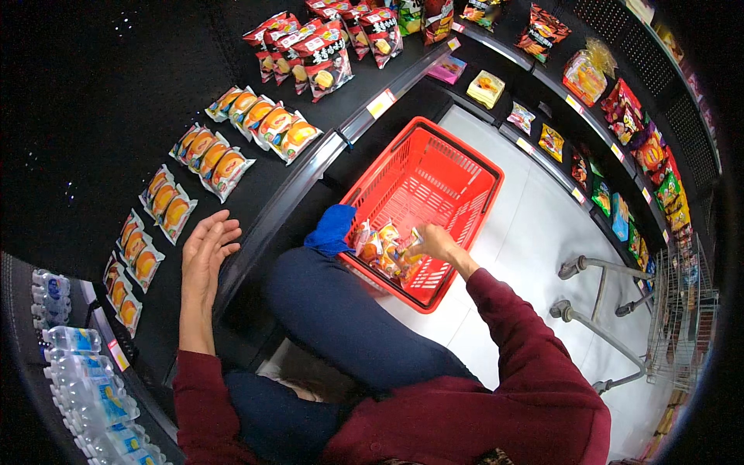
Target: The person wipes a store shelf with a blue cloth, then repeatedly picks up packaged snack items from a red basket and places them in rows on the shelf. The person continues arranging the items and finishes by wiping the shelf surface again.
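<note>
A red plastic shopping basket (pixel 427 125) rests on the floor beside my knee. Several packaged buns (pixel 381 247) in clear and printed wrappers lie in its near end. My right hand (pixel 436 243) reaches into the basket, with its fingers closed on the edge of a bun packet (pixel 411 256). Over the shelf edge, my left hand (pixel 206 250) is raised, holding nothing, its fingers slightly curled. Near it on the black shelf (pixel 192 209), similar bun packets (pixel 212 160) stand in short rows.
A blue cloth (pixel 331 229) lies between my knee and the basket. Red chip bags (pixel 325 58) stand farther along the shelf, water bottles (pixel 96 383) at lower left. Snack shelves (pixel 581 107) curve along the right. A metal shopping cart (pixel 677 325) stands on the white tiled floor (pixel 523 232).
</note>
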A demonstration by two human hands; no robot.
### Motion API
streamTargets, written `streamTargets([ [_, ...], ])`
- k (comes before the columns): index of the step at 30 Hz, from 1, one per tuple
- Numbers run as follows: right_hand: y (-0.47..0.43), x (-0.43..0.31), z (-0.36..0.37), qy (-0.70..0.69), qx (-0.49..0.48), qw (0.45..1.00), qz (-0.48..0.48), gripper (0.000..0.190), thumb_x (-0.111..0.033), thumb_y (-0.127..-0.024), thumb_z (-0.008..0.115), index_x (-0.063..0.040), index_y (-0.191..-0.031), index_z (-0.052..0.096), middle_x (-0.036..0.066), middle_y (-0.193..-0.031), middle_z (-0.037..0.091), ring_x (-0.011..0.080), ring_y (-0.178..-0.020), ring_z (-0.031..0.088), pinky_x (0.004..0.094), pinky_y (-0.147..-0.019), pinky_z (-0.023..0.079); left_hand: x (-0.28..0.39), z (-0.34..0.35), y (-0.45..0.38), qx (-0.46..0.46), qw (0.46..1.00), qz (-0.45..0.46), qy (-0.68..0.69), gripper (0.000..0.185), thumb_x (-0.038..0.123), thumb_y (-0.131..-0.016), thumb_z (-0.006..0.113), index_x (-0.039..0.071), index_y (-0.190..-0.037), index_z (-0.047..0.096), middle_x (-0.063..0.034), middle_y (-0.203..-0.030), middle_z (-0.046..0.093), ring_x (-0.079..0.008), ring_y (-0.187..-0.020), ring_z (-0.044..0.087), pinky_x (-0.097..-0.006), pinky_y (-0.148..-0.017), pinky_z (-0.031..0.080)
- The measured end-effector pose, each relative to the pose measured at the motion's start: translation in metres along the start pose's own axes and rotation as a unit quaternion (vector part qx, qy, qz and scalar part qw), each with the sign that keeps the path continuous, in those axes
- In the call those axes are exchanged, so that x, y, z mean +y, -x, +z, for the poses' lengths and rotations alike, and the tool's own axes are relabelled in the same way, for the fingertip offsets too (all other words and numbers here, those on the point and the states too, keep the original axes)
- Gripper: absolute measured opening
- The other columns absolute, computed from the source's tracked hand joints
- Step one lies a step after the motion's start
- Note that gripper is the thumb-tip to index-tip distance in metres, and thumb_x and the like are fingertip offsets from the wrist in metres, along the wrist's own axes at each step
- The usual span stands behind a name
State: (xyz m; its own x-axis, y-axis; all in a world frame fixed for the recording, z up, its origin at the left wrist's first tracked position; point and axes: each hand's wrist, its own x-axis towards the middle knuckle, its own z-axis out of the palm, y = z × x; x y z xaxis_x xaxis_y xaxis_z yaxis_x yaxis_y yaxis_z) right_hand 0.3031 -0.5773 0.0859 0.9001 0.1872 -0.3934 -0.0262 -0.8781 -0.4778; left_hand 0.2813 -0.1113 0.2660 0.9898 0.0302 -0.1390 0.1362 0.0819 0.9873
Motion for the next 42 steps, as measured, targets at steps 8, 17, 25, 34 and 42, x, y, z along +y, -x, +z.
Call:
streamTargets([
  [8,-0.004,0.019,0.02,0.061,0.003,0.998,0.035,0.057,-0.04,-0.081,0.077,-0.003,-0.123,0.063,0.023,-0.112,0.07,0.0363,-0.106,0.068,0.0469,-0.087,0.054,-0.012,0.01,-0.018,0.023,0.998,-0.01,0.056,0.039,0.025,-0.101,0.06,0.001,-0.131,0.059,-0.0138,-0.116,0.067,-0.0191,-0.105,0.066,-0.0312,-0.086,0.053],
  [17,-0.02,-0.117,-0.081,-0.185,0.241,0.928,-0.215,0.035,-0.019,-0.094,0.065,0.0,-0.123,0.061,0.019,-0.114,0.068,0.03,-0.105,0.069,0.0411,-0.086,0.056,-0.02,0.024,-0.042,-0.009,0.995,-0.008,0.103,0.041,0.025,-0.1,0.062,0.001,-0.133,0.057,-0.0123,-0.122,0.066,-0.0192,-0.108,0.064,-0.032,-0.09,0.052],
  [25,-0.092,-0.225,-0.119,-0.107,0.335,0.878,-0.324,0.041,-0.025,-0.095,0.064,-0.001,-0.128,0.058,0.021,-0.113,0.067,0.0363,-0.106,0.062,0.0448,-0.094,0.048,-0.02,0.053,-0.063,-0.046,0.998,0.03,0.041,0.053,0.029,-0.1,0.062,0.001,-0.143,0.05,-0.0158,-0.142,0.055,-0.0226,-0.125,0.057,-0.0362,-0.104,0.044],
  [34,-0.134,-0.255,-0.086,-0.162,0.282,0.907,-0.269,0.051,-0.027,-0.086,0.074,0.002,-0.124,0.057,0.023,-0.1,0.071,0.0379,-0.097,0.069,0.0464,-0.085,0.054,-0.035,0.07,-0.085,-0.054,0.998,0.042,-0.006,0.064,0.028,-0.096,0.064,0.001,-0.149,0.042,-0.021,-0.151,0.044,-0.0264,-0.136,0.047,-0.0366,-0.111,0.038],
  [42,-0.076,-0.257,-0.101,-0.412,0.147,0.854,-0.282,0.046,-0.026,-0.085,0.079,0.002,-0.117,0.061,0.01,-0.097,0.07,0.017,-0.082,0.067,0.0305,-0.067,0.055,-0.01,0.081,-0.057,-0.064,0.992,0.107,0.01,0.046,0.021,-0.099,0.061,0.004,-0.141,0.052,-0.0127,-0.136,0.057,-0.0205,-0.125,0.055,-0.0347,-0.108,0.04],
])
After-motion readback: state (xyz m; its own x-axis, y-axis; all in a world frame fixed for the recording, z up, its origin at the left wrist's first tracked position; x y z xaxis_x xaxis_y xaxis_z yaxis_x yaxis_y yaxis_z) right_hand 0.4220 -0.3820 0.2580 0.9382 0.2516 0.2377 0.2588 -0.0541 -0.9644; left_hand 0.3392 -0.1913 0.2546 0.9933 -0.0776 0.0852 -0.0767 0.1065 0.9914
